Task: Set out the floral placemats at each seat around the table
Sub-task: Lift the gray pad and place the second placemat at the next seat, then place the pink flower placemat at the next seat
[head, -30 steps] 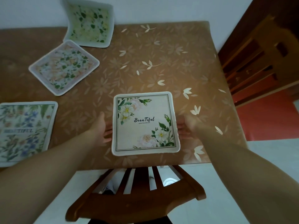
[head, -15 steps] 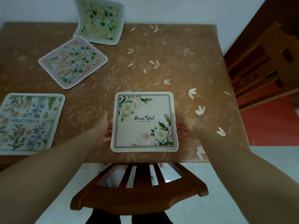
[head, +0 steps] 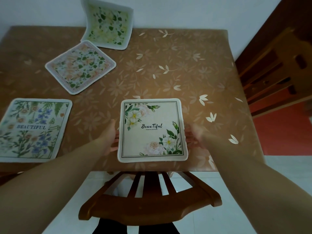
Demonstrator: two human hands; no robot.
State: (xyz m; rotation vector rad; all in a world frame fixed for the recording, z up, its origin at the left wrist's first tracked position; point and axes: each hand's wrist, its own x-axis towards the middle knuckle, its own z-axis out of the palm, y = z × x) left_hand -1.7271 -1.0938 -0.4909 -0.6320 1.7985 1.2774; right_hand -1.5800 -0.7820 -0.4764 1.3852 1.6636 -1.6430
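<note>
Head cam: we're squaring up the cream "Beautiful" placemat [head: 152, 130], lying flat at lower centre of the frame, just above the wooden chair [head: 148, 202] back. Our left hand [head: 110, 137] is sitting at its left edge, fingers loosely open and flat against the edge, not gripping. Our right hand [head: 194, 135] is at the right edge, blurred, so we can't tell how far it's open. Blue-flower mat [head: 33, 129] is lying at left, peach mat [head: 81, 66] skewed at upper left, green mat [head: 108, 24] propped vs. the wall at top. We're judging this seat nearly done; next we're probably lifting off, then placing the skewed and propped mats on the table [head: 185, 65].
</note>
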